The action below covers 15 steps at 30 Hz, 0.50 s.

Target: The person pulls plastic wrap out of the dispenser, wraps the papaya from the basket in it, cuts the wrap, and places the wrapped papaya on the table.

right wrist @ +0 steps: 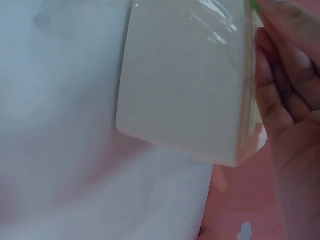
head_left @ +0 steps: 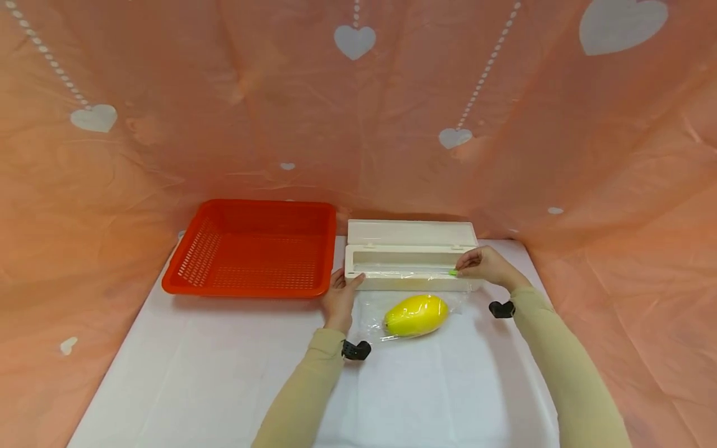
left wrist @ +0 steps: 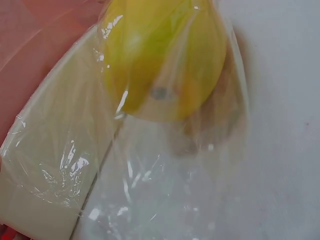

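A white cling film dispenser [head_left: 403, 284] stands with its hinged lid [head_left: 411, 233] raised. Clear film [head_left: 371, 318] comes over its front and lies across a yellow, papaya-like fruit [head_left: 417, 315] on the table. My left hand [head_left: 338, 305] holds the dispenser's left end, thumb at the front edge. At the right end, my right hand [head_left: 486, 267] pinches a small green slider cutter [head_left: 452, 272] on the front rim. The left wrist view shows the fruit [left wrist: 162, 60] under wrinkled film. In the right wrist view, the slider [right wrist: 255, 5] is mostly cut off by the frame.
An orange-red perforated plastic basket [head_left: 325, 249] stands left of the dispenser, close to my left hand. The white-covered table [head_left: 224, 373] is bordered by a peach curtain [head_left: 280, 112] with white hearts at the back and sides.
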Each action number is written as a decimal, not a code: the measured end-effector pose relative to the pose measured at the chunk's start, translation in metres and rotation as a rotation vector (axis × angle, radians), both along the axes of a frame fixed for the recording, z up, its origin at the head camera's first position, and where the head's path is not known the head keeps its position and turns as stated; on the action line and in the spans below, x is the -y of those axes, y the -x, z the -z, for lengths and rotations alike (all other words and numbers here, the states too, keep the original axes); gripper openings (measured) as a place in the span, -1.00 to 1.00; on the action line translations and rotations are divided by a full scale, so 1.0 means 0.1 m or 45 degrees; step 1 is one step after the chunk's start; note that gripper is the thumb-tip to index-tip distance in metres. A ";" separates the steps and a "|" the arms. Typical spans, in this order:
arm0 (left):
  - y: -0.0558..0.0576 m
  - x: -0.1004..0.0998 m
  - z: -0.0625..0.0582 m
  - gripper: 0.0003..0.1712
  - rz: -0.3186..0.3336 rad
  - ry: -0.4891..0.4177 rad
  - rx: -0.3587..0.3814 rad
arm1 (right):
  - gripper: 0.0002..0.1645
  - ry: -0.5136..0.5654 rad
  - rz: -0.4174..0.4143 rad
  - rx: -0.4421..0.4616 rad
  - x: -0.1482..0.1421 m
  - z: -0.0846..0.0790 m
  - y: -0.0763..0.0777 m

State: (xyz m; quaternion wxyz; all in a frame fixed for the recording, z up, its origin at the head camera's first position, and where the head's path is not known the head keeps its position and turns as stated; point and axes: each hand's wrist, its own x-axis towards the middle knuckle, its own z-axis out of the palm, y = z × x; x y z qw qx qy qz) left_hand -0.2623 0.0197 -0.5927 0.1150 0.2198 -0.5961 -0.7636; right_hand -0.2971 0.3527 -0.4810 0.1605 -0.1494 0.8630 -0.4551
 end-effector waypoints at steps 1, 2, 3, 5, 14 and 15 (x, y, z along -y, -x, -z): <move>0.01 -0.01 0.01 -0.06 0.004 -0.004 -0.006 | -0.72 0.010 -0.001 -0.009 -0.01 0.01 -0.01; 0.01 -0.01 0.02 -0.06 0.002 0.001 -0.009 | -0.70 0.034 0.002 -0.006 -0.01 0.02 -0.03; 0.02 -0.01 0.02 -0.05 0.000 0.003 -0.014 | -0.66 0.059 -0.002 -0.009 -0.01 0.03 -0.04; 0.02 0.00 0.03 -0.06 -0.003 0.004 -0.027 | -0.57 0.113 -0.015 -0.008 -0.01 0.04 -0.06; 0.02 0.02 0.03 -0.12 0.006 -0.025 -0.043 | -0.55 0.215 -0.003 -0.019 0.02 0.07 -0.12; 0.03 0.02 0.04 -0.13 0.006 -0.031 -0.050 | -0.57 0.196 0.006 -0.035 0.02 0.07 -0.12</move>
